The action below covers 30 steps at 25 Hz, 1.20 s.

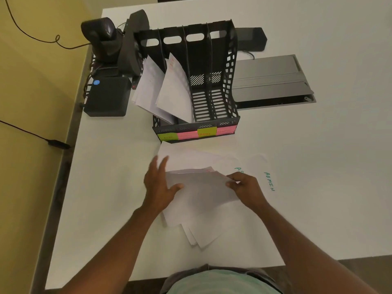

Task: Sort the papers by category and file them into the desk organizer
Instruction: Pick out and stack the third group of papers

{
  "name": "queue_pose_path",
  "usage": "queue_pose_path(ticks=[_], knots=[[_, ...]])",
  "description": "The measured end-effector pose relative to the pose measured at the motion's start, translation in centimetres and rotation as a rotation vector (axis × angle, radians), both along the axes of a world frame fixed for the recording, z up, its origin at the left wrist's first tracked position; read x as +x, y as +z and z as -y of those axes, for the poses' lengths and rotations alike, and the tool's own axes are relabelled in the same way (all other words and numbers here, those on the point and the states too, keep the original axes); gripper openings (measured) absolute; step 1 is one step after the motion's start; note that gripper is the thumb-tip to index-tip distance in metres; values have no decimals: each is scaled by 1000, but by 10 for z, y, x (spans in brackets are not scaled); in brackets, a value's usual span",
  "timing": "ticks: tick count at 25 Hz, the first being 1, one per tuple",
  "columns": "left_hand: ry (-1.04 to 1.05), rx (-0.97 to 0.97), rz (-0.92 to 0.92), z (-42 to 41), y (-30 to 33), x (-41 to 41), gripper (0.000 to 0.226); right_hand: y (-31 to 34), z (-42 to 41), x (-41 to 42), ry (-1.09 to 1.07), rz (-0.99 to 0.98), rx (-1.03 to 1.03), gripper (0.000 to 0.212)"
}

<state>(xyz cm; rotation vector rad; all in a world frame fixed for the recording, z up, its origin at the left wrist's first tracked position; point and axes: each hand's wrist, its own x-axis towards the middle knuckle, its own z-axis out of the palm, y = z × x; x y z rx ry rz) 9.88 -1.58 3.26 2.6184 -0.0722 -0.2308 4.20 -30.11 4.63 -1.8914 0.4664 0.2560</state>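
Both hands are at work on a loose pile of white papers (197, 200) lying on a white desk (318, 145), directly in front of the person. Their left hand (158, 183) lies open, fingers spread, with the thumb pressing the left edge of the top sheets. Their right hand (246, 187) pinches the right edge of those same sheets between thumb and fingers, lifting them slightly off the pile.

Straight ahead of the hands, farther along the desk, stands the black desk organizer (231, 66). It has four upright slots side by side, running away from the person, with coloured sticky labels (197, 133) across its front lip. The two left slots already hold filed sheets (165, 90) that lean out to the left; the two right slots appear empty. More papers fan out on the desk between the hands and the organizer, and one sheet (269, 181) to the right of the right hand reads "ADMIN" in green.

The held sheets lie with their long axis roughly toward the organizer, so filing them likely means lifting forward. Neither hand seems clearly nearer the organizer; the empty slots lie rather toward the right hand's side.
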Motion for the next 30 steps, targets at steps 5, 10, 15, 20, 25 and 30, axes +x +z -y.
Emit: queue_pose_path(ticks=[5,10,15,20,25,30], knots=[[-156,-357,-129,-3,14,15,20,5,19,14,-93,4,165,15],[19,-645,-264,-34,18,-11,28,-37,46,3,-197,-533,-476,63],[144,-763,-335,-29,19,-24,16,-51,25,-5,-90,-592,-605,55],[138,-799,-305,-31,19,-19,9,-42,55,-15,23,-526,-549,19],[-8,-764,-131,-32,20,-8,11,-26,91,-31,-53,-617,-771,26],[18,-758,-163,-22,17,-9,11,-17,52,32,98,-207,-544,58]])
